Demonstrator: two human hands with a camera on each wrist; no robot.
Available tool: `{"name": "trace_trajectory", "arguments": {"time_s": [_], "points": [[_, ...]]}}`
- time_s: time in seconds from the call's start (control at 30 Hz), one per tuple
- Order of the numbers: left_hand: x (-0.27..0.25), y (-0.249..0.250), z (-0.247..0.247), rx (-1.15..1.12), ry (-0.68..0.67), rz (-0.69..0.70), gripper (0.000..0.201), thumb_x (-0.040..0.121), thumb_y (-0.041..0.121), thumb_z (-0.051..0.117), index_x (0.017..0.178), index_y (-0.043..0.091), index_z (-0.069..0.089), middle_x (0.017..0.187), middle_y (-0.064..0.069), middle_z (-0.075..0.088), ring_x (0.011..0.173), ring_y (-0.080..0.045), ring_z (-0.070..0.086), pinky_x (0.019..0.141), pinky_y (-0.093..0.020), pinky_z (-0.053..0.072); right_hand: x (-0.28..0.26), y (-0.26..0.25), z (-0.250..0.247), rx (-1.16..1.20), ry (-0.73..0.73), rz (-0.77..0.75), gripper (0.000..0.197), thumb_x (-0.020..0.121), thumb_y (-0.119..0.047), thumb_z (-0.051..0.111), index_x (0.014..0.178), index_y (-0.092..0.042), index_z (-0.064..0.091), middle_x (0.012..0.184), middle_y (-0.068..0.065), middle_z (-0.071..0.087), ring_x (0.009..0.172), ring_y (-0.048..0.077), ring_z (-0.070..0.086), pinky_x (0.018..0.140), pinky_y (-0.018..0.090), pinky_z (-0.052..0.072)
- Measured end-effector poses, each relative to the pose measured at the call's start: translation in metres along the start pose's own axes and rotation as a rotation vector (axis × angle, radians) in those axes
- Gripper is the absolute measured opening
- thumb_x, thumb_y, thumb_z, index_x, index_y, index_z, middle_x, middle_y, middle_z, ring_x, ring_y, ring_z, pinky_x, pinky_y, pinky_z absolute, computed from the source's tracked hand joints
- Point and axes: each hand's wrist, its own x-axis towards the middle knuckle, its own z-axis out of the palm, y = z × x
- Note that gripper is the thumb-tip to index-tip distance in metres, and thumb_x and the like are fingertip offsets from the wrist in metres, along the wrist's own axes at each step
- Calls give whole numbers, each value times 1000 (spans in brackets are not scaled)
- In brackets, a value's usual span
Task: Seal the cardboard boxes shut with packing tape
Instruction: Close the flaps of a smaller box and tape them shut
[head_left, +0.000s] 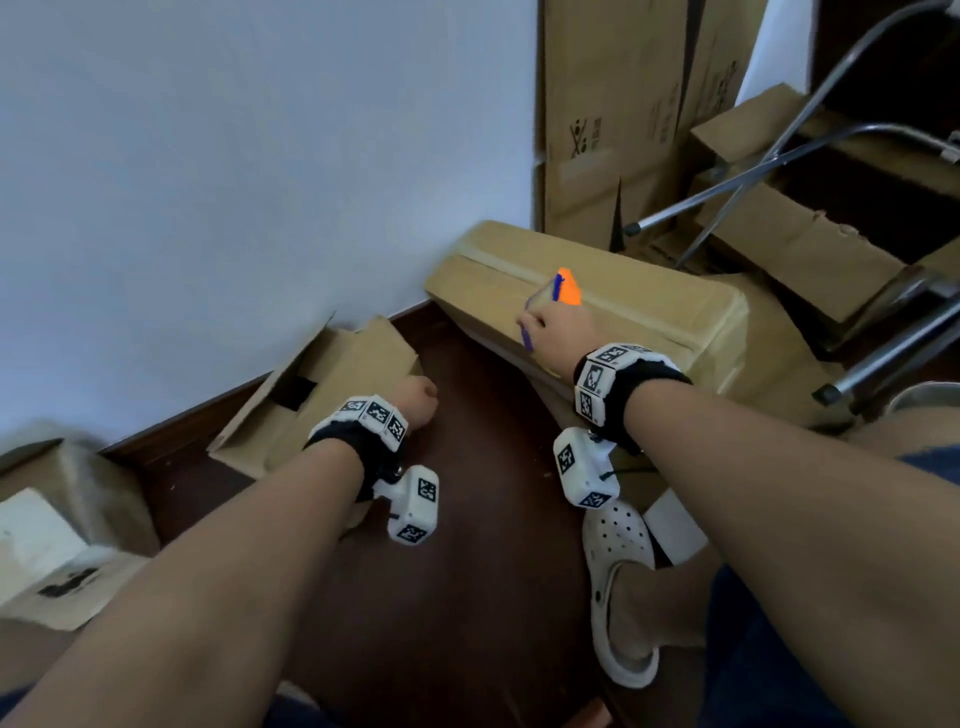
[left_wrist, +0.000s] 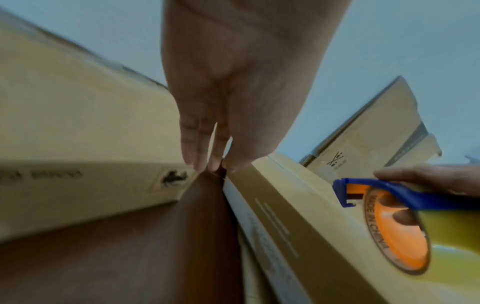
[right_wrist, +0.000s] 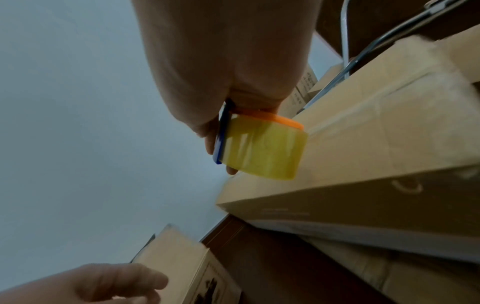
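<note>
On the long cardboard box (head_left: 587, 291) by the wall, R hand (head_left: 558, 325) grips the tape dispenser (head_left: 558, 288): fingers curled round its blue frame w/ the yellowish roll and orange hub past the fingertips, roll touching the box top along the centre seam. L hand (head_left: 418, 402) hangs over the dark floor (head_left: 483, 467) just beside a smaller open box (head_left: 317, 395), fingers (left_wrist: 193, 139) straight and close together, holding nothing, apart from the tape. More flattened cartons (head_left: 613, 114) lean behind.
</note>
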Motion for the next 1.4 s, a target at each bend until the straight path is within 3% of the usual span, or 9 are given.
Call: {"name": "trace_trajectory", "arguments": {"time_s": [0.2, 0.3, 0.4, 0.5, 0.7, 0.9, 1.1, 1.23, 1.4], "points": [[-14, -115, -28, 382, 274, -193, 58, 95, 36, 52, 145, 16, 32, 158, -3, 20, 141, -31, 25, 108, -47, 30, 3, -31, 49, 190, -128, 25, 34, 100, -17, 40, 132, -16, 53, 125, 12, 58, 91, 26, 58, 69, 26, 38], [-12, -158, -35, 288, 264, -292, 67, 92, 49, 45, 140, 4, 38, 148, -15, 35, 134, -36, 37, 106, -45, 36, 7, -49, 67, 223, -202, 99, 43, 96, -18, 43, 139, -18, 39, 113, 11, 56, 85, 27, 56, 64, 32, 42], [-14, -179, -31, 164, 179, -294, 53, 96, 28, 54, 141, 4, 38, 134, -20, 53, 120, -37, 52, 96, -39, 41, 11, -62, 85, 245, -248, 155, 49, 95, -16, 46, 142, -19, 31, 116, 13, 55, 91, 31, 58, 71, 32, 44], [-16, -187, -24, 130, 127, -254, 47, 95, 16, 55, 140, 7, 43, 132, -17, 55, 120, -34, 51, 97, -34, 38, 10, -68, 103, 321, -268, 215, 56, 91, -18, 50, 142, -21, 27, 126, 18, 55, 98, 36, 63, 87, 43, 52], [-43, -197, -20, 106, -24, -193, 56, 91, 18, 62, 144, 16, 43, 137, -9, 52, 123, -26, 50, 100, -32, 40, -6, -76, 120, 329, -155, 348, 67, 95, -17, 48, 152, -15, 13, 139, 20, 45, 121, 36, 50, 93, 36, 41], [-91, -203, -2, 177, -152, -140, 46, 92, 10, 60, 137, 16, 52, 136, -7, 54, 123, -24, 52, 96, -26, 41, -32, -83, 123, 287, 74, 166, 65, 94, -12, 47, 150, -17, 15, 127, 21, 55, 107, 34, 58, 80, 31, 40], [-124, -212, 11, 353, -144, -20, 40, 89, 16, 58, 129, 21, 57, 124, -4, 61, 115, -22, 55, 92, -29, 43, -71, -83, 125, 269, -15, 148, 65, 97, -17, 44, 153, -18, 11, 122, 22, 57, 103, 38, 58, 77, 34, 42], [-121, -216, 19, 536, 184, 178, 82, 81, 26, 66, 150, 33, 21, 148, 1, 26, 135, -22, 29, 112, -42, 26, -81, -79, 128, 224, -45, 148, 69, 96, -22, 47, 153, -18, 9, 126, 20, 56, 105, 37, 59, 85, 42, 50], [-97, -199, 26, 589, 88, 176, 95, 87, 21, 60, 154, 29, -8, 161, 8, -12, 149, -22, -11, 117, -55, -3, -72, -74, 118, 293, -77, 175, 69, 94, -27, 57, 151, -16, 20, 137, 14, 51, 120, 33, 52, 91, 36, 45]]}}
